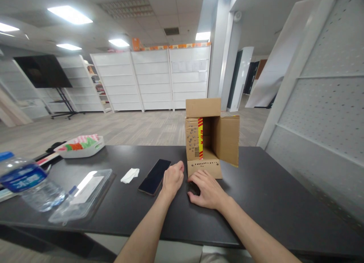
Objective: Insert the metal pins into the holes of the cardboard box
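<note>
A cardboard box [214,136] lies on its side on the black table, its opening toward me and its flaps spread. Its left flap [192,139] bears many grey dots and a yellow-and-red tape strip. Rows of small dark holes mark the lower flap [204,165]. My right hand [207,190] curves over a small dark ridged thing [193,188] on the table at the lower flap's front edge, covering most of it. Left of the box, my left hand [173,178] is closed with fingertips pinched together; what they hold, if anything, cannot be made out.
A phone [155,176] and a crumpled white tissue [130,175] lie left of my left hand. Farther left are a clear plastic case [85,194], a tilted water bottle [31,181] and a white basket [82,151] with colourful contents. A perforated panel [327,115] stands at the right.
</note>
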Available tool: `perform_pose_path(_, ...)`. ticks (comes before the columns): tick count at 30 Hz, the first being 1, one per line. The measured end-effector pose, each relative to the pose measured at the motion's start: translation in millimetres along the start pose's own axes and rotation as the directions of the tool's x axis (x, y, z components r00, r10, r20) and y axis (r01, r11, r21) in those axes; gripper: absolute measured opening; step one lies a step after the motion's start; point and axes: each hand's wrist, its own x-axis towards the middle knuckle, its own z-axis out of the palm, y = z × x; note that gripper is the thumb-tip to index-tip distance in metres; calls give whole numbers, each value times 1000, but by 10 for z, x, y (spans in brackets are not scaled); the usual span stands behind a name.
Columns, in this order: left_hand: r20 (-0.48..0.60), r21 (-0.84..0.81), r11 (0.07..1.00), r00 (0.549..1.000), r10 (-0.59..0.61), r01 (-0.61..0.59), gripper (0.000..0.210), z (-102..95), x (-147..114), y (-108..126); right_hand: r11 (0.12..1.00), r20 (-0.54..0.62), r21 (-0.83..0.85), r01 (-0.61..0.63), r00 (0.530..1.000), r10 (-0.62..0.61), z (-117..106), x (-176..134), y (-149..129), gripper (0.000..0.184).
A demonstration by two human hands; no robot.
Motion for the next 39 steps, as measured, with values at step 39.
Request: perform_pose_path(39,-56,25,998,996,62,-61,22,89,22,-63,993,-204,113,30,979,-6,43,17,38,25)
